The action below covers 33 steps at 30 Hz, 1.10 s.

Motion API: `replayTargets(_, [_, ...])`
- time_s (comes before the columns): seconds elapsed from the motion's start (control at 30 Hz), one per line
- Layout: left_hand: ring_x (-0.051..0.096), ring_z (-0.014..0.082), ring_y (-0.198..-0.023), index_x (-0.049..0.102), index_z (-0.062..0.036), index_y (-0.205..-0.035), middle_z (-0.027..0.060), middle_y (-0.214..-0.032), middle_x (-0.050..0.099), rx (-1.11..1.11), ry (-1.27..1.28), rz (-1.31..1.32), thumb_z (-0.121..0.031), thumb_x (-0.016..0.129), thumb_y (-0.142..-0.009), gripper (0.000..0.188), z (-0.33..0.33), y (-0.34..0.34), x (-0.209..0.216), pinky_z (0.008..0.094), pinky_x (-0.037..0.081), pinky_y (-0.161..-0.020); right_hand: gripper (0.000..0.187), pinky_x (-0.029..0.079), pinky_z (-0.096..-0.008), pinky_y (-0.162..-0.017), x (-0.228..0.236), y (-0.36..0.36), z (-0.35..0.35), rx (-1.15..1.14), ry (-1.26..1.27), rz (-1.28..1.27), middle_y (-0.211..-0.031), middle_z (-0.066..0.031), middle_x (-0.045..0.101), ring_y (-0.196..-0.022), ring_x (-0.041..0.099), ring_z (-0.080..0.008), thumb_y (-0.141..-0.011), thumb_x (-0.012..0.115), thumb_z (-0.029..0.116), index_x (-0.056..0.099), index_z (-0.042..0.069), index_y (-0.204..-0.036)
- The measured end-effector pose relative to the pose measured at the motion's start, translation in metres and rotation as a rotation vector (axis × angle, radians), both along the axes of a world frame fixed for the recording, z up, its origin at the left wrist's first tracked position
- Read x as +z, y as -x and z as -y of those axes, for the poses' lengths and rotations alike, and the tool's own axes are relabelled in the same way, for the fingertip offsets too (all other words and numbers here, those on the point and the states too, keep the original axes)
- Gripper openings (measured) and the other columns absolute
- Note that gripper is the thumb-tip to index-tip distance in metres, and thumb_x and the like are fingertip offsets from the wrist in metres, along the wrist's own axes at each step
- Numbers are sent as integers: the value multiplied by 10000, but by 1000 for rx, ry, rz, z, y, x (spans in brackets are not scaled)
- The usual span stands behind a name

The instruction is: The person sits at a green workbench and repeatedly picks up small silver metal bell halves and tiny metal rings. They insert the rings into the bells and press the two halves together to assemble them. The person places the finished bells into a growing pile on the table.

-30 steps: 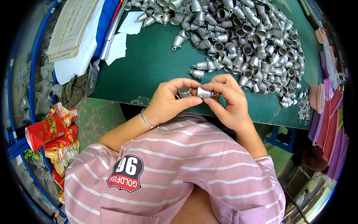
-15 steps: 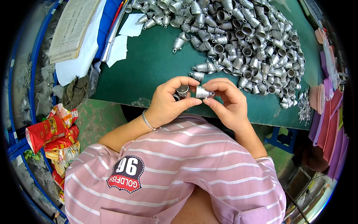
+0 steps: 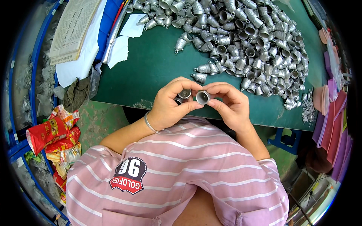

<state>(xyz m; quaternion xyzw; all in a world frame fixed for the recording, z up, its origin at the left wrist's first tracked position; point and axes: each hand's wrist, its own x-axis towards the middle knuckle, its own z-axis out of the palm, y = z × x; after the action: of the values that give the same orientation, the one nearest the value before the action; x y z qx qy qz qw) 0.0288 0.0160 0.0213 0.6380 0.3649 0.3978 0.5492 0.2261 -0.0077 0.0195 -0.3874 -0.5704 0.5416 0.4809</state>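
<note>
Above the near edge of the green table (image 3: 147,71), my two hands meet. A small silver-grey metal bell (image 3: 203,98) is pinched between their fingertips, its hollow mouth turned up toward me. My right hand (image 3: 233,107) grips it by thumb and fingers on the right side. The fingertips of my left hand (image 3: 166,101) touch its left side, while that hand's curled fingers also keep other bells (image 3: 184,93) in the palm. How many are in there is partly hidden. Just beyond my fingers a loose bell (image 3: 199,77) lies on the table.
A big heap of similar bells (image 3: 260,49) covers the far middle and right. Small metal bits (image 3: 308,109) lie at the right edge, near pink and purple bins (image 3: 320,98). White paper pieces (image 3: 117,51), a blue tray (image 3: 106,26) and red packets (image 3: 49,133) are at left.
The bell at my fingertips has turned: it lay sideways with its loop to the right, and now its open mouth faces me. My hands stay in nearly the same place.
</note>
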Motion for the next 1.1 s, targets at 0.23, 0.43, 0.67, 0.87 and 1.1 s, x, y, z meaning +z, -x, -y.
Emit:
replayTargets(0.23, [554, 120, -823, 606, -47, -949, 54, -970, 579, -47, -22, 39, 15, 756, -686, 309, -2, 5, 3, 217, 446, -698, 146, 503, -308, -838, 4, 11, 3, -13, 82, -105, -1029, -140, 632, -970, 610, -206, -808, 611, -66, 596, -25, -947])
replayTargets(0.43, [591, 215, -704, 471, -21, -1202, 246, -988, 589, -406, 806, 1076, -168, 627, -842, 419, 3, 53, -20, 233, 471, -499, 144, 470, -310, -714, 5, -9, -18, -226, -354, 623, -882, -123, 621, -804, 603, -274, -760, 622, -55, 612, 10, -888])
replayTargets(0.67, [507, 152, -529, 523, -15, -1161, 204, -831, 583, -424, 1076, 787, -155, 560, -888, 309, 47, 132, -61, 217, 381, -396, 280, 423, -372, -697, 5, 19, -36, -127, -608, 976, -912, -77, 559, -832, 520, -270, -716, 669, 23, 612, 37, -989])
replayTargets(0.87, [593, 232, -937, 492, -45, -1192, 159, -1114, 572, 139, 1631, 585, -181, 541, -913, 315, 36, 110, -173, 304, 524, -684, 327, 390, -390, -751, 8, 24, -30, -95, -657, 1147, -992, -48, 566, -888, 518, -262, -676, 657, 45, 613, 63, -1000])
replayTargets(1.1, [530, 264, -1105, 522, -68, -1215, 140, -1198, 561, -148, 1505, 1327, -235, 577, -893, 368, -6, 27, -130, 400, 412, -961, 357, 364, -389, -750, 15, 18, -23, -6, -609, 1212, -906, -58, 543, -875, 503, -262, -655, 625, 0, 620, 94, -1000])
